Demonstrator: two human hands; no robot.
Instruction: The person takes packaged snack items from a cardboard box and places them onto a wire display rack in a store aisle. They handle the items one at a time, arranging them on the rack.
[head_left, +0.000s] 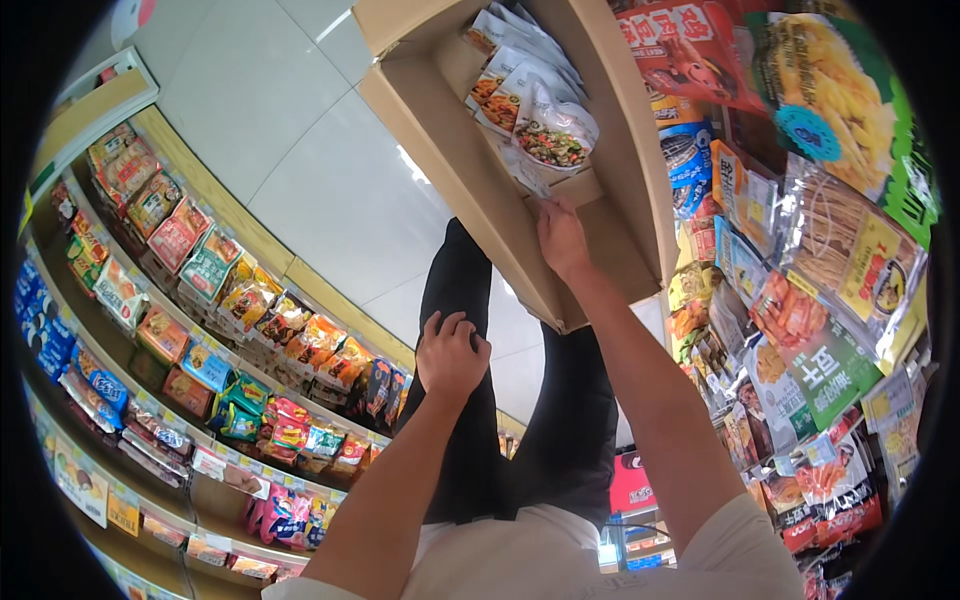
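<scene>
An open cardboard box (420, 150) stands in front of my knees. In its far part lie several white food pouches (501, 94) in an overlapping row, and a clear-topped pouch with a diced vegetable picture (553, 135) rests at their near end. My right hand (564, 236) reaches into the box, its fingertips closed on the near end of a small clear-and-white packet (525, 171) beside the pouches. My left hand (453, 356) rests on my left thigh in black trousers, fingers slightly spread, holding nothing.
Shelves with packaged snacks (202, 277) curve along the left. Hanging and stacked snack bags (814, 345) crowd the right side close to the box, among them a large green bag (832, 97) and a red bag (686, 52). Pale floor tiles (322, 165) show beyond the box.
</scene>
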